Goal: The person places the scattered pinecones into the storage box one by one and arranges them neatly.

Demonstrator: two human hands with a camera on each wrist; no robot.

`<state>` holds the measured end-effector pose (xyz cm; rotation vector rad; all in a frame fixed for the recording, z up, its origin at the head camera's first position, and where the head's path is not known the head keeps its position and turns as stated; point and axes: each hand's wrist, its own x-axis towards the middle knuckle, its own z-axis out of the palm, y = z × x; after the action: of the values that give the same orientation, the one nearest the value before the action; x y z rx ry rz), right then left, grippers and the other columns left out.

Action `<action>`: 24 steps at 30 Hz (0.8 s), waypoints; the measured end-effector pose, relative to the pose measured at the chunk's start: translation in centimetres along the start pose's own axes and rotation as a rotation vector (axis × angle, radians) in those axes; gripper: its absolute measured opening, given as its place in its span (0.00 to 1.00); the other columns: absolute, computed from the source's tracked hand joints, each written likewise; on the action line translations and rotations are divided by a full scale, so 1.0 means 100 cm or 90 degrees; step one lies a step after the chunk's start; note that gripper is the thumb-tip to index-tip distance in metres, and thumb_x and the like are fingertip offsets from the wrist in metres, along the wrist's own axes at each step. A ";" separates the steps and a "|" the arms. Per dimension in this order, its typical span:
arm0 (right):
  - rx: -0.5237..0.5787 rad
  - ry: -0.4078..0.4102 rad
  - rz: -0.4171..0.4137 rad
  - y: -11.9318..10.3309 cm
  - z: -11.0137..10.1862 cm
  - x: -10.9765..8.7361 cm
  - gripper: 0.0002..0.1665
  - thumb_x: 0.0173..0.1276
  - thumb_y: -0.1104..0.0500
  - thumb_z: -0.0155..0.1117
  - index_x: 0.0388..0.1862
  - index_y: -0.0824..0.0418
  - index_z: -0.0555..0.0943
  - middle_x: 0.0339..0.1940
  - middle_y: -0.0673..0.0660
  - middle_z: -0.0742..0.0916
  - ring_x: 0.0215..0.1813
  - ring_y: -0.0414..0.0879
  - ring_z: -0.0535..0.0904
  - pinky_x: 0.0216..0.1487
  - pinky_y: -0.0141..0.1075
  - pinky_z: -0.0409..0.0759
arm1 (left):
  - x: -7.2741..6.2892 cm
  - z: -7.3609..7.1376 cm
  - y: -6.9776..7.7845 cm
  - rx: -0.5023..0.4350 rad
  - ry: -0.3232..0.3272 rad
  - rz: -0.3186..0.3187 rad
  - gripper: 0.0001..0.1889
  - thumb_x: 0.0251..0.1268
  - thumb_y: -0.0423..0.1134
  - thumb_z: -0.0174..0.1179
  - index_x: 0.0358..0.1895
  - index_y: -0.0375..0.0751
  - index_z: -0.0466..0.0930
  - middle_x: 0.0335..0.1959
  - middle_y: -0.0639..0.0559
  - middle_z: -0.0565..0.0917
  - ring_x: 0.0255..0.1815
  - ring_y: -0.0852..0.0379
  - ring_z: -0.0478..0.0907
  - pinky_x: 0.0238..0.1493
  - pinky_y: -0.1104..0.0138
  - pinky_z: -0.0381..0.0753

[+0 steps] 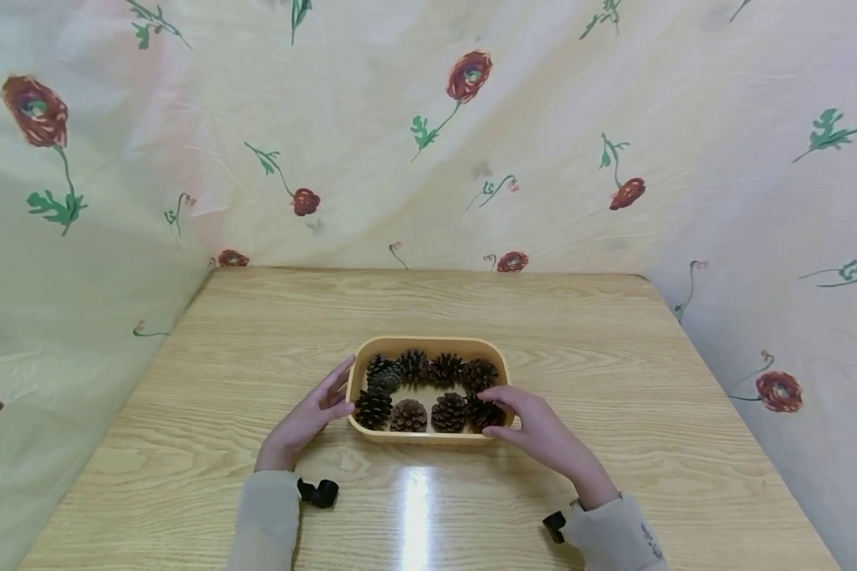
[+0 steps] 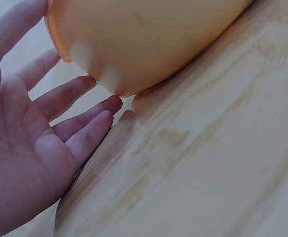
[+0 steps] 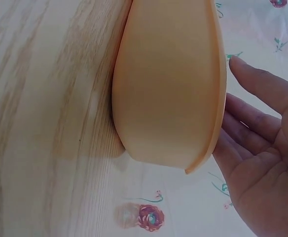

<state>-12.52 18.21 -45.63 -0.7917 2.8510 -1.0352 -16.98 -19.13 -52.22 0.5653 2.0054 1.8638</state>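
A yellow oblong plastic tray (image 1: 428, 437) stands on the table, with several brown pine cones (image 1: 409, 415) ranged around its inside edge. At the tray's left end is my left hand (image 1: 309, 418), its fingers spread; in the left wrist view the fingertips (image 2: 115, 102) meet the outer wall. Over the tray's right front corner reaches my right hand (image 1: 540, 425), fingers at a dark pine cone (image 1: 482, 413) there. The right wrist view has the thumb (image 3: 262, 86) held apart from the fingers above the rim; the wall hides the fingertips and that cone.
The wood-grain table (image 1: 257, 317) spreads out around the tray. A flower-printed cloth (image 1: 371, 159) hangs behind the table and at both sides. Black straps with small mounts (image 1: 319, 493) sit at both wrists, over light sleeves (image 1: 266, 519).
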 end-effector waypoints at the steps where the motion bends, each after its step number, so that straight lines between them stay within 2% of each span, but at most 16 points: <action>1: 0.000 -0.001 -0.001 0.000 0.000 0.000 0.28 0.60 0.60 0.71 0.59 0.63 0.77 0.57 0.60 0.84 0.56 0.55 0.81 0.53 0.47 0.82 | 0.000 0.000 0.000 0.003 0.001 -0.004 0.41 0.72 0.37 0.54 0.79 0.60 0.39 0.80 0.40 0.41 0.78 0.33 0.45 0.75 0.43 0.51; 18: 0.013 0.004 -0.029 0.002 0.003 -0.001 0.28 0.59 0.63 0.70 0.59 0.66 0.77 0.56 0.62 0.83 0.58 0.58 0.80 0.57 0.48 0.81 | 0.002 -0.001 0.000 -0.014 0.025 -0.024 0.40 0.71 0.39 0.56 0.78 0.62 0.42 0.81 0.45 0.43 0.78 0.36 0.47 0.76 0.44 0.51; 24: 0.051 0.019 -0.039 0.004 0.002 -0.001 0.27 0.60 0.62 0.70 0.59 0.67 0.76 0.56 0.62 0.83 0.57 0.58 0.80 0.59 0.47 0.80 | 0.002 -0.003 0.000 -0.017 0.022 -0.016 0.41 0.70 0.38 0.56 0.79 0.61 0.41 0.81 0.45 0.42 0.78 0.36 0.47 0.76 0.44 0.52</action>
<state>-12.55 18.41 -46.07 -0.8703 2.8058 -1.1708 -17.27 -19.28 -52.16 0.5005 1.9963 1.8953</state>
